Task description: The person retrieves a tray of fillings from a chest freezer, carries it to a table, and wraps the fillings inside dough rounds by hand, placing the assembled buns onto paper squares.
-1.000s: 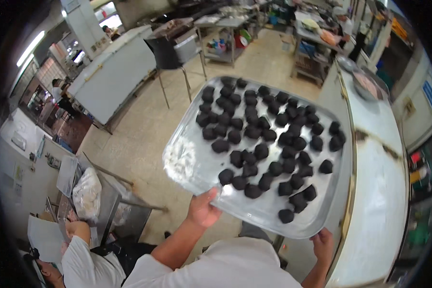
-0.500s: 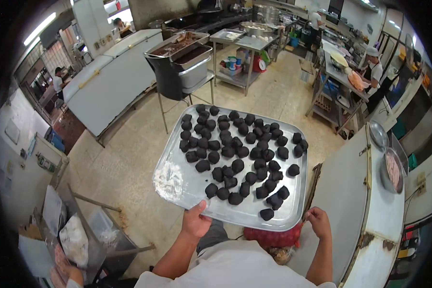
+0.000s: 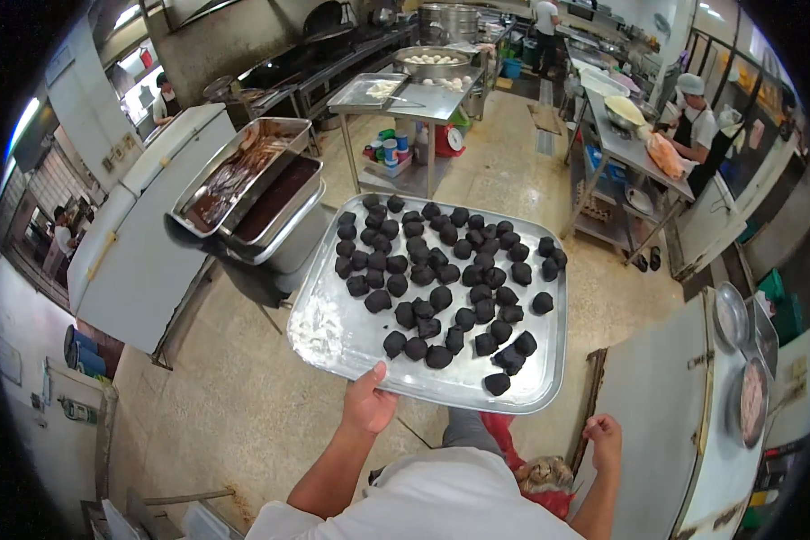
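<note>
A large metal tray (image 3: pixel 369 369) is carried level in front of me. My left hand (image 3: pixel 370 401) is closed on its near edge, the thumb lying on the rim. Many black dough balls (image 3: pixel 441 297) are spread over the tray, mostly toward its middle, back and right. White flour (image 3: pixel 318 331) dusts the tray's left corner. My right hand (image 3: pixel 605 439) hangs off the tray's near right corner, apart from it. Its fingers are curled in and I see nothing in them.
Ahead on the left, brown-smeared metal pans (image 3: pixel 243 180) stand stacked. A steel table (image 3: pixel 423 103) beyond holds a tray and a pan of white balls. At right is a white chest freezer (image 3: pixel 648 396) with bowls. Co-workers (image 3: pixel 693 126) stand at benches. A red sack (image 3: pixel 504 436) lies near my legs.
I have moved forward: the stacked pans and steel table are nearer, and the red sack is slipping behind me. The tray stays in my left hand; my right hand hangs slightly lower.
</note>
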Demonstrator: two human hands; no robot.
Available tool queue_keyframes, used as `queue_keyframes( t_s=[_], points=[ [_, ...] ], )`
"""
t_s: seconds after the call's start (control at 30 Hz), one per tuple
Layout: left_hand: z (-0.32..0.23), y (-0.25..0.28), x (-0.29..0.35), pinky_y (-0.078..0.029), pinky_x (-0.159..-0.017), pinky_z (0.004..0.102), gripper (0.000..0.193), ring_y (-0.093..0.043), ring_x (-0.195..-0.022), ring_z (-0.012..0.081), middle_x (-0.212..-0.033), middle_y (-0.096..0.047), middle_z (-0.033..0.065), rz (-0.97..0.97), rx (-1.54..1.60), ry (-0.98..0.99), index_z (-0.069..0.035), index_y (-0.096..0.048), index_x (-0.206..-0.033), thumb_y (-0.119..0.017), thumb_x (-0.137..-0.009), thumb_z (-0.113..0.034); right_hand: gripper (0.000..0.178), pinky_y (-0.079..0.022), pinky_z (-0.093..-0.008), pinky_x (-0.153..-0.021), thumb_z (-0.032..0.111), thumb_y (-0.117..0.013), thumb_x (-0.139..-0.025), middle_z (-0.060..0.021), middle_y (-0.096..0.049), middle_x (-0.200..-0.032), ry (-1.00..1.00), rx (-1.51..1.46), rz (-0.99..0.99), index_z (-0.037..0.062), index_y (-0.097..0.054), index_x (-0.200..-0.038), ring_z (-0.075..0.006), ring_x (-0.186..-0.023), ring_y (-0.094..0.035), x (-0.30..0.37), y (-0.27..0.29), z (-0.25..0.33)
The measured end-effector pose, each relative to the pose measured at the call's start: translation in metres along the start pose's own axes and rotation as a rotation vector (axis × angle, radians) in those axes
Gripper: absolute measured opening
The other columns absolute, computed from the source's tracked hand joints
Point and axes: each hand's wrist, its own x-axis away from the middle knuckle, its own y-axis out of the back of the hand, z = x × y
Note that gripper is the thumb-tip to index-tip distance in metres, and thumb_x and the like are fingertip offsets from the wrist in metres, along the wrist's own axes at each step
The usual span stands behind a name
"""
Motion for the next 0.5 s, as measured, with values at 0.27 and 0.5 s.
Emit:
queue_keyframes(
  t_s=[0.27,0.5],
  points=[
    [0.007,0.000,0.006,-0.043,-0.103,0.0426,0.050,-0.055,-0.118,0.0236,-0.128,-0.057,0.0067,0.009,-0.030,-0.108,-0.008,-0.045,-0.134,-0.061,-0.087,-0.005,0.017,-0.044,-0.0255,-0.070,0.016,-0.061,-0.090,-0.0006,-0.057,-0.076,0.405,0.202,-0.029,0.0011,-0.058,-0.084,-0.0109,-0.072,-0.053,-0.085,-0.011,0.095],
    [0.024,0.000,-0.001,-0.050,-0.096,0.0375,0.046,-0.061,-0.108,0.0206,-0.118,-0.061,0.0059,-0.044,0.001,-0.119,-0.008,-0.050,-0.127,-0.065,-0.084,-0.005,0.022,-0.043,-0.0252,-0.068,0.021,-0.063,-0.091,-0.0009,-0.059,-0.077,0.702,0.302,0.137,-0.0011,-0.063,-0.090,-0.0100,-0.073,-0.053,-0.111,-0.042,0.224]
  ],
)
